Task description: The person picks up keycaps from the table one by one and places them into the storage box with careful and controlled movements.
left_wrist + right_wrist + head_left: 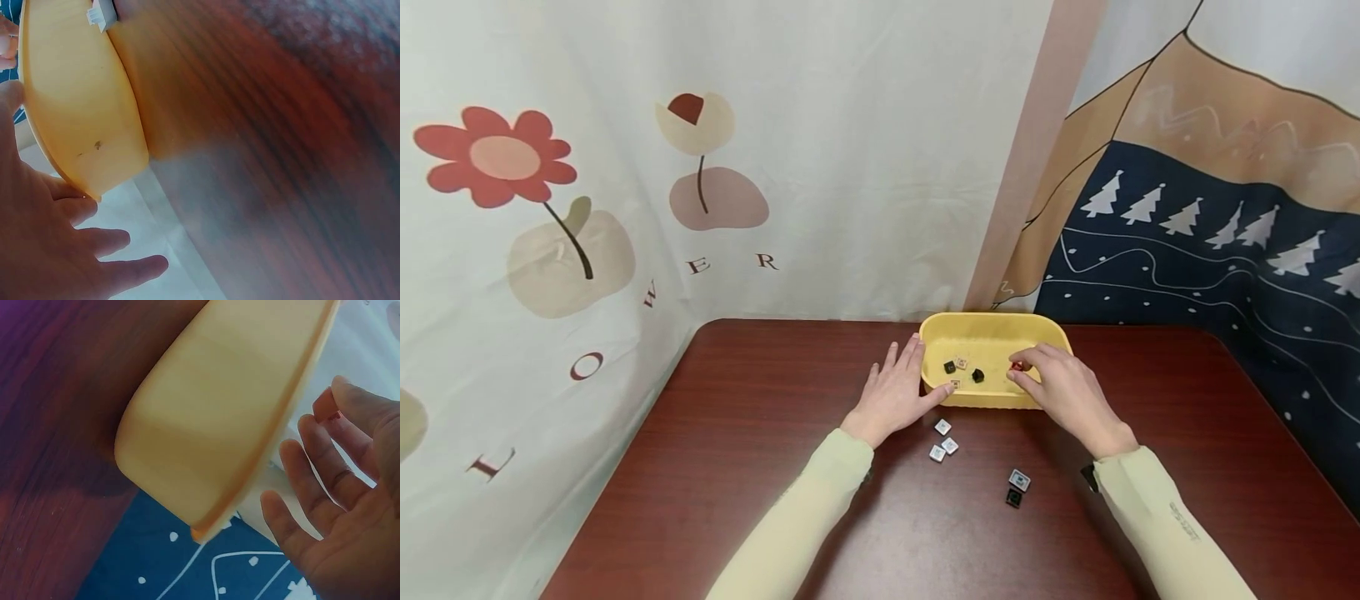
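Note:
A yellow plastic basin stands at the far side of the table. Above its right part my right hand pinches a small red keycap between thumb and index finger; the other fingers are spread. My left hand rests against the basin's left end, fingers straight, thumb over the near rim. Inside the basin lie a black keycap, another black keycap and pale keycaps. In front of it on the table are white keycaps, a grey-white keycap and a black keycap.
The dark red-brown wooden table extends to both sides of the basin. A white printed curtain hangs behind the table, with a dark blue tree-patterned cloth at the right.

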The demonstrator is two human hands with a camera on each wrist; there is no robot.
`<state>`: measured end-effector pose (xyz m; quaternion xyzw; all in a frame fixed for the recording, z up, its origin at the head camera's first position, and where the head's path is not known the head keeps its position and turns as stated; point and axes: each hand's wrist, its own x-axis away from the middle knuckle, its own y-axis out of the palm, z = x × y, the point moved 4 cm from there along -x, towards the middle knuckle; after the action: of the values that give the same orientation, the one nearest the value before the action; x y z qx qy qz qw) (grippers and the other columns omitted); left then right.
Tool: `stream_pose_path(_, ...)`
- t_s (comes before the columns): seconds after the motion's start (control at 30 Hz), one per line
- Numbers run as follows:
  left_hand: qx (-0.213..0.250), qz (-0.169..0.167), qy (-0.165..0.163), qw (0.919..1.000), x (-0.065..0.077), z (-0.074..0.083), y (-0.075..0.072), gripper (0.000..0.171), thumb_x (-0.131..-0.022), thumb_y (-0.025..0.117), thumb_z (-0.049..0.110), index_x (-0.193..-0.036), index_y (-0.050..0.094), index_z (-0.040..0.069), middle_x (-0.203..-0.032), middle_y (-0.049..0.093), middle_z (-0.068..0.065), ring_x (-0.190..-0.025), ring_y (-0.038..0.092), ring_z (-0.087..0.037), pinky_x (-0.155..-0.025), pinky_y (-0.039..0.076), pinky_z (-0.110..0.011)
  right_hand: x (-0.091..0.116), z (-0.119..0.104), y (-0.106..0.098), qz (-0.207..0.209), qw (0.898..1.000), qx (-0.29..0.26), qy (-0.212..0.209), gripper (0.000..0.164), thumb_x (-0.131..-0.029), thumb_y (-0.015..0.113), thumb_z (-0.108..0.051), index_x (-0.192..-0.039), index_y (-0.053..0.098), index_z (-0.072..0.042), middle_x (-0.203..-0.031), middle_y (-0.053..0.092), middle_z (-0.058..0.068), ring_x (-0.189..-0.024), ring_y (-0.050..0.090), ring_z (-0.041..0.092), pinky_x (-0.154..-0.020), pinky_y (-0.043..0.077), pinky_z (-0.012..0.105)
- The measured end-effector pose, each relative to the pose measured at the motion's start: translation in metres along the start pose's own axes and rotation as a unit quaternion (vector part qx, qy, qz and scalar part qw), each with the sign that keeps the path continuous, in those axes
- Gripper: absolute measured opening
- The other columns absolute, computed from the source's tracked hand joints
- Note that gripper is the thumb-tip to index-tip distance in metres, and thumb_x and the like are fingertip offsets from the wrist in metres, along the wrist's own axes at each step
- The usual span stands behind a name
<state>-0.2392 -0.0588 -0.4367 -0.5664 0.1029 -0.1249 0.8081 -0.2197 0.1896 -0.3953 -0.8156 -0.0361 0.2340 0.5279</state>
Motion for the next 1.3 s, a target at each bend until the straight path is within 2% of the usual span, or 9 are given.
stream_pose_path(0.3,0.000,0.002,-0.001,1.0000,0.000,0.001,0.000,0.098,-0.098,0.052,0.070,-0.166,0.020,0.008,-0.173,0.015,-0.004,-0.156,0.019,-0.040,-0.116,0.028,-0.066,-0.018,0.012,0.014,-0.069,0.996,-0.005,0.048,0.025,-0.094,0.079,-0.021,-0.111,0.076,-0.003,-0.102,0.071,0.012,-0.090,0.063,0.028,-0.083,0.056,0.050)
stream_pose_path(0.53,-0.007,0.001,-0.002,1.0000,0.001,-0.001,0.000,0.098,-0.098,0.048,0.073,-0.166,0.019,0.008,-0.173,0.016,-0.006,-0.156,0.019,-0.039,-0.117,0.029,-0.065,-0.030,0.015,0.026,-0.116,0.990,-0.022,0.077,0.026,-0.094,0.077,-0.017,-0.115,0.076,-0.001,-0.104,0.071,0.014,-0.092,0.061,0.029,-0.088,0.053,0.050)
stream_pose_path(0.7,-0.006,0.002,0.000,1.0000,0.001,0.000,-0.001,0.099,-0.098,0.048,0.072,-0.166,0.019,0.008,-0.173,0.016,-0.007,-0.156,0.019,-0.039,-0.116,0.029,-0.065,-0.035,0.018,0.031,-0.143,0.984,-0.018,0.104,0.027,-0.093,0.077,-0.020,-0.115,0.075,-0.003,-0.102,0.070,0.012,-0.092,0.059,0.030,-0.084,0.049,0.048)
stream_pose_path(0.97,-0.012,-0.004,-0.002,0.9999,0.000,0.001,0.000,0.099,-0.098,0.046,0.074,-0.167,0.017,0.009,-0.173,0.014,-0.004,-0.157,0.018,-0.039,-0.117,0.029,-0.065,-0.041,0.023,0.038,-0.180,0.975,-0.019,0.124,0.025,-0.092,0.078,-0.023,-0.110,0.075,-0.005,-0.089,0.067,0.006,-0.082,0.058,0.025,-0.071,0.044,0.037)
stream_pose_path(1.13,-0.010,-0.009,-0.006,0.9999,0.001,0.002,-0.001,0.099,-0.098,0.047,0.073,-0.167,0.017,0.009,-0.173,0.013,-0.003,-0.157,0.018,-0.038,-0.117,0.028,-0.064,-0.042,0.023,0.038,-0.190,0.974,-0.013,0.126,0.035,-0.095,0.075,-0.028,-0.119,0.074,-0.003,-0.096,0.070,0.009,-0.085,0.060,0.025,-0.073,0.048,0.038)
stream_pose_path(1.3,-0.007,-0.007,-0.004,0.9999,0.002,0.002,-0.001,0.098,-0.098,0.048,0.072,-0.166,0.018,0.008,-0.173,0.014,-0.004,-0.156,0.019,-0.038,-0.117,0.028,-0.064,-0.036,0.016,0.030,-0.157,0.982,0.004,0.108,0.040,-0.098,0.071,-0.029,-0.127,0.071,-0.002,-0.116,0.070,0.018,-0.103,0.064,0.033,-0.089,0.052,0.052)
